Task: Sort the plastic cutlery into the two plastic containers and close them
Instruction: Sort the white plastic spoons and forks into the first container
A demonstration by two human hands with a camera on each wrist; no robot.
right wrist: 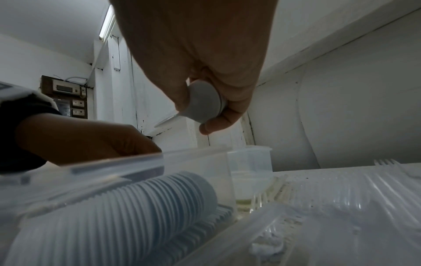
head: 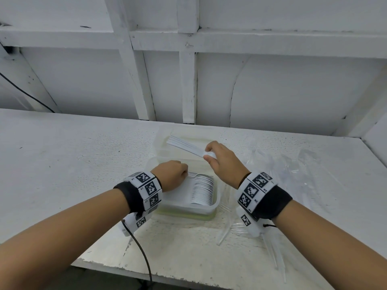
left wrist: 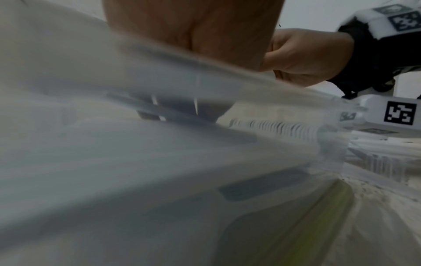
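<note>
The near container (head: 206, 208), translucent with rounded corners, holds a ribbed row of nested white spoons (head: 202, 191) standing on edge. My left hand (head: 172, 174) reaches into it, fingers curled on the spoon handles there. The far container (head: 161, 143) behind it looks empty of cutlery. Above it my right hand (head: 222, 159) pinches a small stack of white spoons (head: 184, 145) by their bowls, flat handles fanning left. Clear plastic forks (head: 274, 254) lie on crinkled wrap on the rough white table (head: 62, 155).

wall (head: 293, 86): white panelled | table (head: 62, 155): white, scuffed | ceiling tube light (right wrist: 106, 23)
</note>
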